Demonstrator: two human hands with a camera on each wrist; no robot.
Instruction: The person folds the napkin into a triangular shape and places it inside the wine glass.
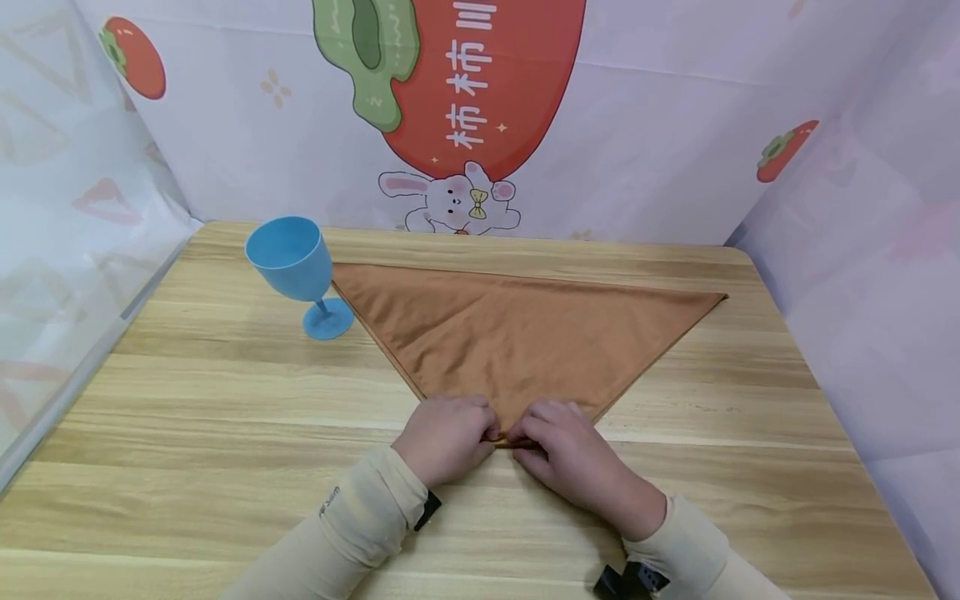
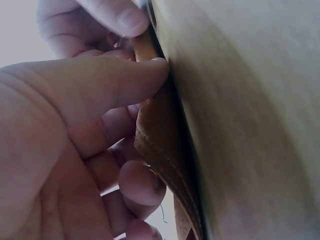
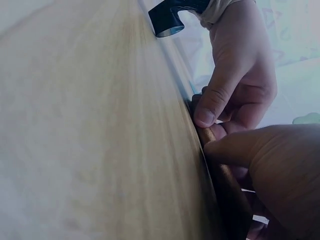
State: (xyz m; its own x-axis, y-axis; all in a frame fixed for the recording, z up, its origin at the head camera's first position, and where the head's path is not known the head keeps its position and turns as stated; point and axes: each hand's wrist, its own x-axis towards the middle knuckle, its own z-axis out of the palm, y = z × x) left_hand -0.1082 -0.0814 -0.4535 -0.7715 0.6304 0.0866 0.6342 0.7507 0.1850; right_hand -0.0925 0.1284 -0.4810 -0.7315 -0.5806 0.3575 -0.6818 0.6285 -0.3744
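A brown cloth napkin (image 1: pixel 525 333) lies on the table in a triangle, its long edge at the back and its near corner folded into a short flat edge. At that near edge my left hand (image 1: pixel 450 437) pinches the fold between thumb and fingers. Close beside it, my right hand (image 1: pixel 573 458) pinches the same edge. In the left wrist view the stitched hem (image 2: pixel 162 160) shows below the left thumb. The right wrist view has both thumbs on the rolled brown edge (image 3: pixel 206 134). The fingers' far sides are partly hidden.
A blue plastic goblet (image 1: pixel 288 258) stands upright at the back left, its foot by the napkin's left corner. The wooden table (image 1: pixel 187 467) reaches a printed cloth backdrop (image 1: pixel 637 167) behind. White sheets hang at both sides.
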